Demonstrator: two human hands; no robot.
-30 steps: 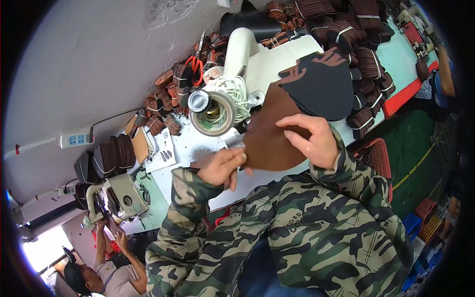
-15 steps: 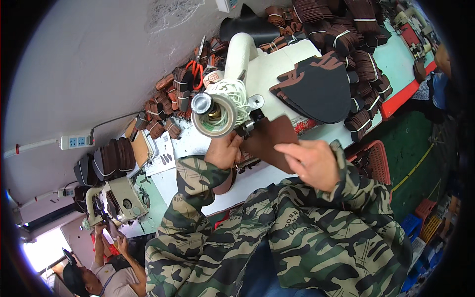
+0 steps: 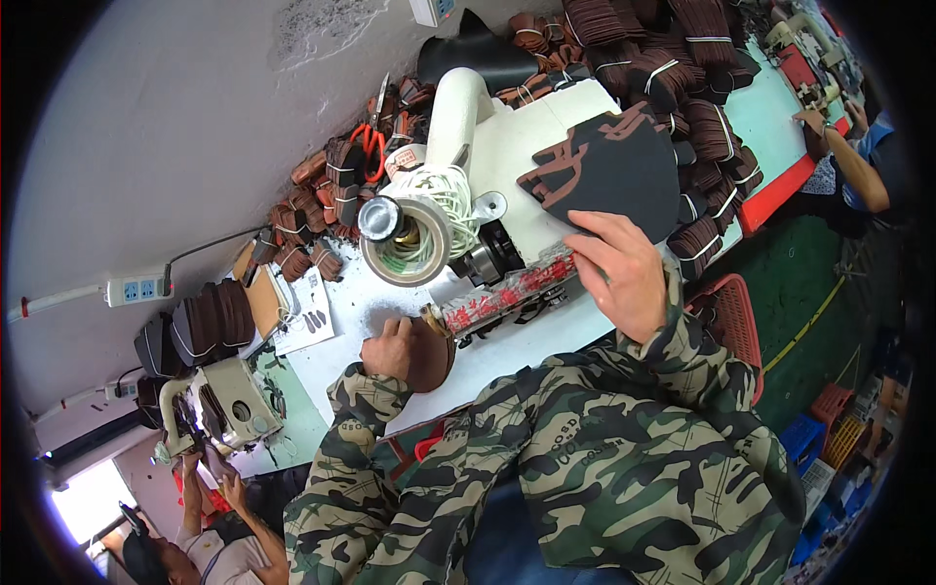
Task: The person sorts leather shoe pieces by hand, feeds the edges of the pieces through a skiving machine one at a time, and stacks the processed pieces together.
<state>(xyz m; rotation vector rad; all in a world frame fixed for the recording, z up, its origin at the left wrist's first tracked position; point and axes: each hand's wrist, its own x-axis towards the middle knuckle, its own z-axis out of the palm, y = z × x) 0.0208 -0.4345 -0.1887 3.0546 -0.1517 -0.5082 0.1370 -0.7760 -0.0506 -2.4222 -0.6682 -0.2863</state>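
My left hand [image 3: 388,349] is left of the machine, its fingers curled at the edge of brown leather pieces [image 3: 429,359] on the white tabletop. Its grip is partly hidden. My right hand [image 3: 624,278] reaches to the near edge of a stack of dark flat cut pieces [image 3: 624,175] with brown edges. Its fingers are outstretched, the thumb apart, and nothing shows between them. The stack lies on a white bench machine [image 3: 458,117] with a curved arm. A round metal ring [image 3: 405,276] with coiled pale cord fronts that arm.
Red-handled scissors [image 3: 370,151] and banded bundles of brown pieces [image 3: 717,132] crowd the back. A pink basket [image 3: 731,317] stands at right. A wall socket [image 3: 136,290] and a second machine [image 3: 234,405] are at left. Co-workers [image 3: 205,556] sit at both sides.
The brown piece both hands held at the machine has left that spot. My left hand has moved left and nearer; my right has risen to the dark stack. A co-worker's arms now show at right.
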